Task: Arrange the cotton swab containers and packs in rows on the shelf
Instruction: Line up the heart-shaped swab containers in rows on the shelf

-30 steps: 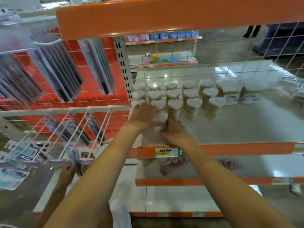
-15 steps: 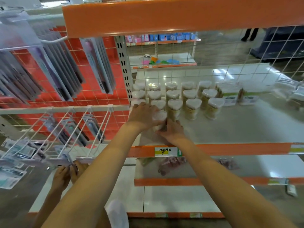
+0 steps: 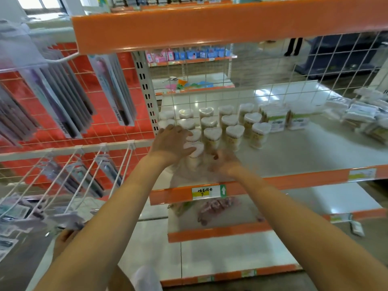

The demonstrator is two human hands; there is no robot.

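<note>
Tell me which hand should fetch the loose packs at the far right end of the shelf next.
Right. The right hand lies nearer the loose packs, on the open shelf side. The left hand rests on the front heart-lidded container and would have to cross over.

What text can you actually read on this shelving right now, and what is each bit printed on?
"7": handwritten on the yellow price tag on the shelf's orange front edge; the characters above it are too blurred to read.
White up arrow: green tag beside it.
Hanging packs: vertical brand lettering, blurred, not readable.
Green-labelled swab boxes: print too small.
Right-hand shelf tag: unreadable.
</note>
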